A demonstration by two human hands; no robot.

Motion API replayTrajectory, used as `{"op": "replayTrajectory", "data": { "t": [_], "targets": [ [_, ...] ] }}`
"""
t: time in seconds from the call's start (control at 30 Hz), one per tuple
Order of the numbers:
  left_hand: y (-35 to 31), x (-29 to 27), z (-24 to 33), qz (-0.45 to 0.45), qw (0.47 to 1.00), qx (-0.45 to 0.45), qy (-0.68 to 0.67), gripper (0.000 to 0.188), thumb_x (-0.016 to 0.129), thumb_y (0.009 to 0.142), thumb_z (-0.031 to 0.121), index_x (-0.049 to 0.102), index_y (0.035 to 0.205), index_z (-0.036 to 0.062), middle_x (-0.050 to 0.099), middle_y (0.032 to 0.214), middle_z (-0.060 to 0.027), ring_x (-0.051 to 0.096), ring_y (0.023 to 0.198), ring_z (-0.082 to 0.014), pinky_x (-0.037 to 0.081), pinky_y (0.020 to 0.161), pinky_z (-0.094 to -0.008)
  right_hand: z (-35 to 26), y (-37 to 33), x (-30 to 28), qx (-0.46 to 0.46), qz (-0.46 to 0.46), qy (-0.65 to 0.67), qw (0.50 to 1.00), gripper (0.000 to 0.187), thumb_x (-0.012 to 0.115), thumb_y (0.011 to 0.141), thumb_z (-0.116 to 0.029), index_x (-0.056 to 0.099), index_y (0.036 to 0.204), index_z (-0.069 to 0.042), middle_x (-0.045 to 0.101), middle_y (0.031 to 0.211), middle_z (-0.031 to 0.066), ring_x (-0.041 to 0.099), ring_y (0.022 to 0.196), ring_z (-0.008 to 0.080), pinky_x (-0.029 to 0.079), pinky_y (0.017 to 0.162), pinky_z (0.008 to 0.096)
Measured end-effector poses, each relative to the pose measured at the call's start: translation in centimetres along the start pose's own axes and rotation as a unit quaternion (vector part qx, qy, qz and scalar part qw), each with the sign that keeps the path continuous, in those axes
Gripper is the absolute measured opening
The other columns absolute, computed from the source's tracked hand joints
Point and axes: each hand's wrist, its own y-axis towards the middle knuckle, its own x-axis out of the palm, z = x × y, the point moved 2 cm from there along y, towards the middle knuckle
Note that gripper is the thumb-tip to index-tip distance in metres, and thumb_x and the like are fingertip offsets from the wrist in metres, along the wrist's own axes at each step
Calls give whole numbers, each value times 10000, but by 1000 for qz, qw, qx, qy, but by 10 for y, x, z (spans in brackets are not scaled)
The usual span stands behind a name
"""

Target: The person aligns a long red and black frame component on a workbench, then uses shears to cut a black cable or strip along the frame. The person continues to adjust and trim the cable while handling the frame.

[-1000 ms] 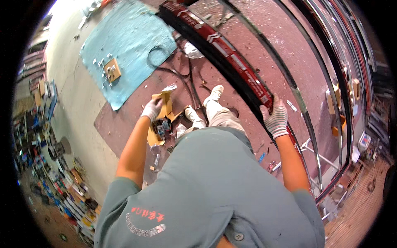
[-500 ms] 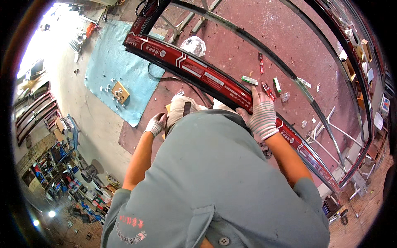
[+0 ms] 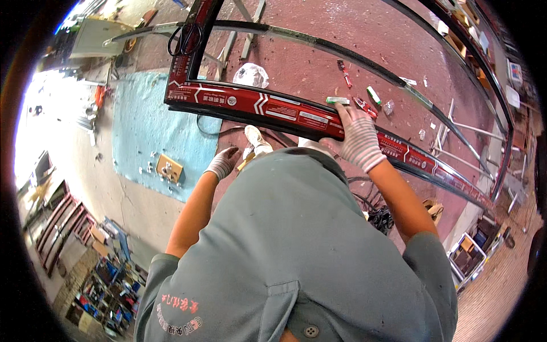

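Frame, one: long, dark, red film along its face; lies slantwise before the body I watch through, square corner at upper left. What bears it, I cannot tell.
Right hand, striped glove: fingers holding the frame, thumb on the near edge, fingertips over the far.
Left hand, striped glove: fingers loosely bent, off the frame; nothing seen in them, palm hidden, so I cannot tell more.
Progress, my judgement: corner joined, red film on, black cord coiled at the corner. Outstanding: film not peeled, cord not run out; anything further I cannot judge.
Floor: reddish, littered. Clear plastic bag; red packet; green-and-white box.
Blue sheet: carries a card tray with small parts in and around it.
Room: bright opening at left; tool clutter at lower left.
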Motion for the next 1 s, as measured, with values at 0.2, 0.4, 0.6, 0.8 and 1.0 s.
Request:
{"op": "replayTrajectory", "data": {
  "t": [0.2, 0.4, 0.6, 0.8, 1.0],
  "targets": [
    [23, -67, -127, -9, 999, 5, -35, 429, 582, 999, 366, 627, 1246, 19, 683, 1229, -154, 638, 1128, -271, 470, 996, -359, -22, 9, 9, -12, 48, -57, 997, 960, 764, 747, -567, 441, 1421, 36, 559, 1293, 233, 539, 1191, 379, 398, 1047, 491],
    [-17, -145, -159, 61, 993, -87, 53, 510, 565, 983, 408, 616, 1262, -15, 689, 1164, -222, 655, 1107, -337, 485, 970, -381, -24, 5, 15, -4, 47, -41, 998, 891, 762, 784, -496, 437, 1425, 31, 586, 1230, 231, 555, 1131, 393, 406, 1026, 477],
    [-31, -128, -193, 94, 990, -105, -27, 534, 578, 979, 415, 611, 1274, -29, 687, 1184, -209, 644, 1125, -305, 458, 1007, -366, -45, 20, 14, 3, 52, -93, 994, 922, 735, 788, -578, 456, 1398, 56, 594, 1209, 219, 573, 1116, 371, 433, 1006, 470],
    [-46, -73, -136, 79, 995, -58, -18, 476, 574, 982, 400, 636, 1248, 11, 691, 1186, -199, 654, 1109, -306, 477, 974, -368, -58, 31, 13, -16, 52, -45, 997, 869, 727, 803, -549, 476, 1374, 56, 606, 1151, 239, 586, 1080, 385, 445, 979, 467],
    [-60, -3, -107, 67, 997, -32, -30, 369, 598, 990, 298, 634, 1237, 26, 705, 1160, -160, 663, 1076, -275, 498, 953, -344, -49, 27, 19, -36, 103, -25, 994, 848, 734, 814, -512, 472, 1374, 68, 606, 1179, 246, 600, 1091, 388, 462, 985, 462]
  ]
}}
